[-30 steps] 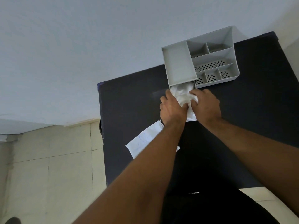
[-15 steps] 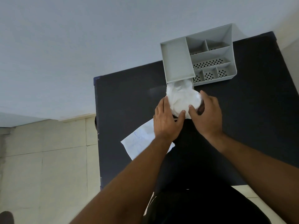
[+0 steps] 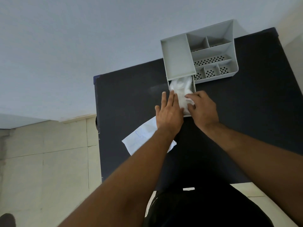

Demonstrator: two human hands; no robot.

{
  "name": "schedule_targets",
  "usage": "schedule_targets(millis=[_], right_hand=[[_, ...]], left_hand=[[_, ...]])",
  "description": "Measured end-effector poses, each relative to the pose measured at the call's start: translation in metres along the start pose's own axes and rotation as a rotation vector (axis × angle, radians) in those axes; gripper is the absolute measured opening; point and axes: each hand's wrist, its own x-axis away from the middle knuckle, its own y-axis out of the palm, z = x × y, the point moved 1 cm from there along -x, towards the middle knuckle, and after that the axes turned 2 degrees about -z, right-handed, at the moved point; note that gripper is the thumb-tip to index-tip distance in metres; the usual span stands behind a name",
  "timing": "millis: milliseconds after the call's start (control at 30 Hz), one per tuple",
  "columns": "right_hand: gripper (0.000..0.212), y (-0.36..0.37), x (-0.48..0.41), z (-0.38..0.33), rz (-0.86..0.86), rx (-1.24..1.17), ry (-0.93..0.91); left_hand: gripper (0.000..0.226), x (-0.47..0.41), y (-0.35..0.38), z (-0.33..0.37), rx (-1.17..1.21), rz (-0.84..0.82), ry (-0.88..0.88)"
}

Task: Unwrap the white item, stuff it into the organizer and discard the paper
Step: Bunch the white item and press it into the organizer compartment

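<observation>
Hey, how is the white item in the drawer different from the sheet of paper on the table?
The white item is crumpled and bulky; the paper lies flat. The white item sits in the pulled-out drawer of the organizer; the paper lies on the dark table, partly under the left forearm. The left hand and right hand are on the white item; neither holds the paper. Both are white.

No readable text, blue scribble on the paper [image 3: 141,136] illegible
</observation>
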Motion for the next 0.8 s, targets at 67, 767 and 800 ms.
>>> schedule_targets(millis=[67,767,800], right_hand=[[0.030,0.001,0.000,0.001,-0.039,0.147,-0.066],[0.061,-0.006,0.012,0.002,-0.174,0.543,-0.161],[0.065,-0.007,0.007,0.003,-0.195,0.548,-0.149]], left_hand=[[0.065,-0.002,-0.003,0.000,-0.018,0.008,0.008],[0.067,-0.001,-0.016,-0.005,-0.245,-0.075,0.172],[0.072,-0.003,-0.016,-0.008,-0.255,-0.069,0.174]])
